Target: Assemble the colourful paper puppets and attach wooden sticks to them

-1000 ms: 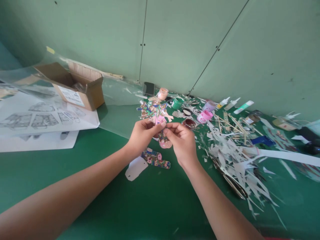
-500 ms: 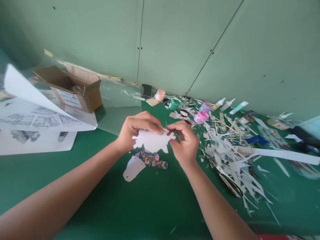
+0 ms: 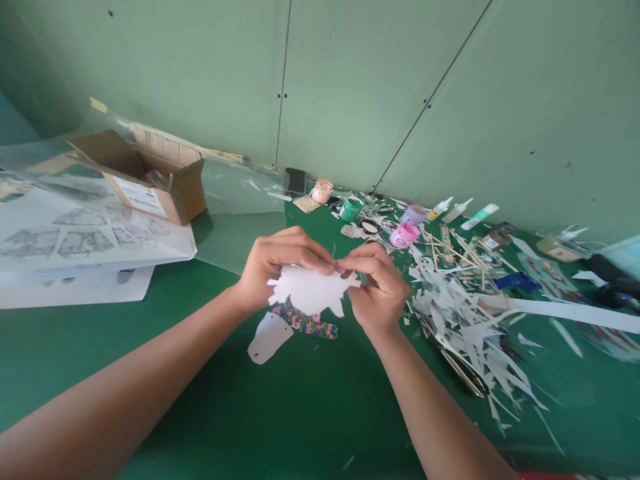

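Observation:
A white paper cutout (image 3: 307, 288) with tabbed edges is held up between both hands above the green table. My left hand (image 3: 283, 260) is closed on its left side and upper edge, thumb hidden behind. My right hand (image 3: 380, 283) pinches the upper right tabs between thumb and forefinger, the fingertips of both hands almost meeting. Below the cutout lie a patterned, multicoloured strip piece (image 3: 320, 327) and a smaller white paper piece (image 3: 270, 338) with small holes, both flat on the table.
To the left, an open cardboard box (image 3: 183, 193) rests on printed sheets (image 3: 85, 243). At right lies a heap of paper scraps (image 3: 470, 327) with scissors (image 3: 460, 367) along its near edge. Paint jars (image 3: 404, 235), glue bottles (image 3: 440, 208) and wooden sticks (image 3: 465, 250) stand or lie behind.
The cutout has turned slightly, its face showing more, and the right hand has shifted a little right and down. The curled sheet at left now lies lower.

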{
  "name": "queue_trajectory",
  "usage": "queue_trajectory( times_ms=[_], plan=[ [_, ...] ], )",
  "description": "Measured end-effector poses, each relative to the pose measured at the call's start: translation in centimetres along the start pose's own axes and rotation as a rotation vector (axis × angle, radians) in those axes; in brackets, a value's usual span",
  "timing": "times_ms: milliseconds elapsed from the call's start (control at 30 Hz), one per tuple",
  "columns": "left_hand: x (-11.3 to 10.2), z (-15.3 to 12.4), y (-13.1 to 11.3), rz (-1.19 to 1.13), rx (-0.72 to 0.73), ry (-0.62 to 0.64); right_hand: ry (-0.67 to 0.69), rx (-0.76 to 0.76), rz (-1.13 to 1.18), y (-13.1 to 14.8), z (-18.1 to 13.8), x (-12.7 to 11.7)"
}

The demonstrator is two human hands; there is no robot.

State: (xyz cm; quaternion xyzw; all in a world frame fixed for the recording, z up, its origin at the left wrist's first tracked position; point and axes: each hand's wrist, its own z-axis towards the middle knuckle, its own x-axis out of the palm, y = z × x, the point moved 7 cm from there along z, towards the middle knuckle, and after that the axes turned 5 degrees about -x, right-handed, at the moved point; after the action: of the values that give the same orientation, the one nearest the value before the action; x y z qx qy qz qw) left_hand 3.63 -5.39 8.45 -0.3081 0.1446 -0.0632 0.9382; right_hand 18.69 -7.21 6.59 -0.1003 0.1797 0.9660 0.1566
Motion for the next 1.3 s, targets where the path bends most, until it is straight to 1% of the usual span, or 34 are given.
queue_trajectory(
  times_ms=[100,167,233,300,367,400,500,600,733,867,1000,1133,1300],
  plan=[
    [-0.2,-0.2,1.2,-0.076,-0.161,-0.081,0.017,-0.009,-0.050,0.3,0.2,0.0],
    [0.0,-0.5,2.5,-0.135,-0.309,-0.128,0.026,0.046,-0.055,-0.2,0.1,0.2],
    [0.1,-1.0,3.9,-0.192,-0.466,-0.183,0.040,0.192,0.006,-1.4,-0.3,0.7],
    [0.3,-1.5,5.2,-0.252,-0.607,-0.233,0.053,0.385,0.105,-2.8,-1.0,1.3],
    [0.5,-1.8,6.1,-0.302,-0.701,-0.254,0.045,0.550,0.186,-3.9,-1.8,1.9],
    [0.5,-1.9,6.2,-0.319,-0.724,-0.251,0.034,0.604,0.214,-4.3,-2.0,2.1],
    [0.8,-1.8,6.3,-0.355,-0.742,-0.214,-0.013,0.690,0.252,-4.8,-2.4,2.1],
    [1.0,-1.8,6.3,-0.367,-0.770,-0.167,-0.013,0.749,0.286,-5.2,-2.8,2.3],
    [1.0,-1.8,6.5,-0.376,-0.827,-0.160,-0.021,0.835,0.388,-5.6,-3.4,2.8],
    [1.1,-1.8,6.4,-0.371,-0.836,-0.154,0.008,0.911,0.478,-5.7,-3.8,3.4],
    [1.3,-1.8,6.4,-0.362,-0.832,-0.135,0.003,0.950,0.521,-5.8,-3.7,3.5],
    [1.3,-1.7,6.5,-0.339,-0.843,-0.083,0.078,0.976,0.494,-5.8,-3.8,3.5],
    [1.3,-1.6,6.6,-0.308,-0.859,-0.063,0.119,0.912,0.422,-5.6,-3.6,3.3]
  ],
)
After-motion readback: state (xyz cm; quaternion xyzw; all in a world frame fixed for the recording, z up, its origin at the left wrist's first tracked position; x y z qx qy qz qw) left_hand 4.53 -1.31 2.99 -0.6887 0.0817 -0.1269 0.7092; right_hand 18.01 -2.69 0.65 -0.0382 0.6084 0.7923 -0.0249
